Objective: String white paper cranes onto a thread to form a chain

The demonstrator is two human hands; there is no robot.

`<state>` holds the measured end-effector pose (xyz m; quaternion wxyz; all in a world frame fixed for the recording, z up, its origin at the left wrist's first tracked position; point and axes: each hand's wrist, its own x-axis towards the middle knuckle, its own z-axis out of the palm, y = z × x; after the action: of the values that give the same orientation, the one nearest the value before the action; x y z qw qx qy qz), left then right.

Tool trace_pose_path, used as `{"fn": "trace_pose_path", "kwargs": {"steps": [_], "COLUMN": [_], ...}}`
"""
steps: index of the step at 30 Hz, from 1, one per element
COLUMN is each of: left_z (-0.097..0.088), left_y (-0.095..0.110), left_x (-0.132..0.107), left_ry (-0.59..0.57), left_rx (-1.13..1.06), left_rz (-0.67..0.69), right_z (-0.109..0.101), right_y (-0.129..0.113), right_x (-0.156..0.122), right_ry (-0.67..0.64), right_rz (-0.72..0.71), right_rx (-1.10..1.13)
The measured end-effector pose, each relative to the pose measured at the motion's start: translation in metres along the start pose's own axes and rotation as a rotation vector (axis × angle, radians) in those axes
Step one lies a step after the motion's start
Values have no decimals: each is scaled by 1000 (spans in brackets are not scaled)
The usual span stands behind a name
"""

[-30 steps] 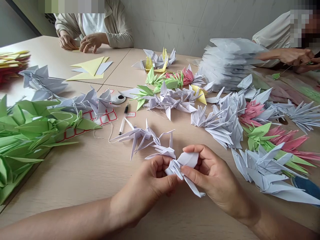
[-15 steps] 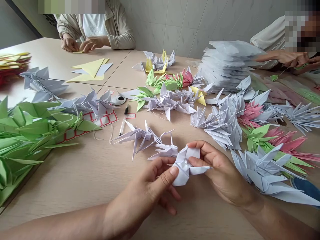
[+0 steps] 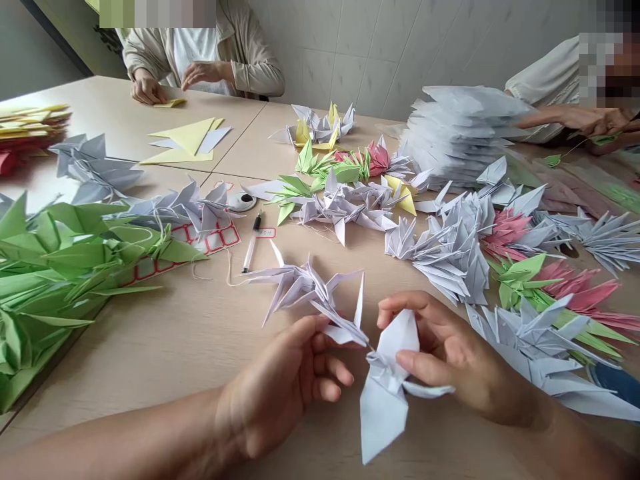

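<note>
A white folded paper crane with its wings spread hangs from my right hand. The thumb and fingers of that hand are closed on one wing. My left hand is just left of it, palm turned inward and lower fingers loosely curled. Its thumb and forefinger pinch the tip of another white crane, the end one of a short string of white cranes. A short bit of thread shows between that end crane and the one in my right hand.
Green paper cranes are heaped at the left. White cranes lie at the right, beside pink ones. A pen and yellow paper triangles lie farther back. Two people work across the table, near a stacked white pile.
The paper crane in my hands has come down with its wings spread. My left hand has moved off it to the neighbouring crane. The far person's hand has lifted from the yellow paper.
</note>
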<state>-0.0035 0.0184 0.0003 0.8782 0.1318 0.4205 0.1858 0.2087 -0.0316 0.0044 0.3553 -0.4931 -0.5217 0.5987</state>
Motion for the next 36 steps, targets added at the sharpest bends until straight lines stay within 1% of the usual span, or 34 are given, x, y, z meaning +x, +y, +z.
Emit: {"fn": "trace_pose_path", "kwargs": {"steps": [3, 5, 9, 12, 14, 16, 18, 20, 22, 25, 28, 30, 32, 34, 36], "left_z": [2, 2, 0, -3, -3, -4, -3, -1, 0, 0, -2, -5, -7, -8, -7], "left_y": [1, 1, 4, 6, 6, 6, 5, 6, 9, 14, 18, 20, 21, 22, 23], "left_x": [-3, -5, -5, -3, -2, -1, -2, -4, -5, -5, -2, 0, 1, 1, 0], "left_ry": [28, 25, 16, 49, 49, 24, -27, -68, -78, -58, -54, -56, -59, -57, -27], "left_rx": [105, 186, 491, 707, 785, 790, 708, 582, 469, 402, 422, 476, 552, 627, 716], "left_rz": [123, 187, 322, 435, 521, 575, 564, 519, 462, 379, 348, 380, 430, 452, 461], "right_z": [0, 0, 1, 7, 12, 15, 17, 17, 15, 12, 11, 12, 13, 13, 13], "right_y": [-1, -1, -6, -10, -11, -10, -10, -9, -9, -7, -5, -4, -5, -6, -7], "right_x": [1, 4, 9, 12, 12, 13, 13, 14, 15, 16, 15, 13, 12, 11, 12], "right_ry": [-19, 23, 96, 124, 159, 188, 193, 190, 185, 167, 212, 236, 232, 229, 226], "right_rz": [-31, -18, 28, -12, -20, 12, 28, -5, -62, -96, -98, -120, -145, -150, -137], "right_rx": [-111, -156, -253, -368, -428, -458, -458, -430, -382, -300, -271, -275, -281, -292, -298]}}
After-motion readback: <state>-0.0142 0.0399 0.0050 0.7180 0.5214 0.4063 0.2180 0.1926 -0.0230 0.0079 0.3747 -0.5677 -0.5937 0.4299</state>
